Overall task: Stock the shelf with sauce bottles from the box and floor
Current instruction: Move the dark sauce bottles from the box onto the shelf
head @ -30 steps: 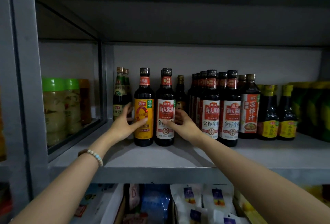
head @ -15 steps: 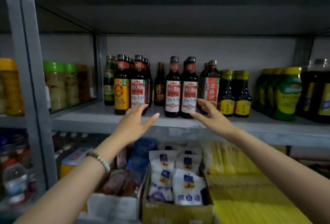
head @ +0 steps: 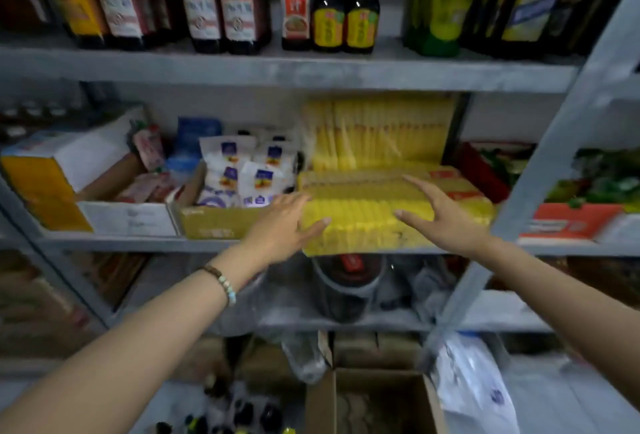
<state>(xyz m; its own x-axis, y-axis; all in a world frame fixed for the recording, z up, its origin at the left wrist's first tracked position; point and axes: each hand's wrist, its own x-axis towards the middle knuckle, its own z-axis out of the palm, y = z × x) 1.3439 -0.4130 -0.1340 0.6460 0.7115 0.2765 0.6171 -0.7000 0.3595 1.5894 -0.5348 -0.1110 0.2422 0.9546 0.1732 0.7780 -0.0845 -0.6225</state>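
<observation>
Presently both my left hand (head: 280, 226) and right hand (head: 446, 222) are spread wide, empty; sauce bottles (head: 221, 1) line the shelf (head: 277, 70); more bottles on the floor (head: 242, 413) near the box (head: 374, 402) remain.

A shop: metal shelving (head: 277, 70) crowded with sauce bottles (head: 235, 1) and packaged goods (head: 381, 132).

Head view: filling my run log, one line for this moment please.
left hand: open, empty | right hand: open, empty | sauce bottles: upright on shelf | cardboard box: open, on floor
</observation>
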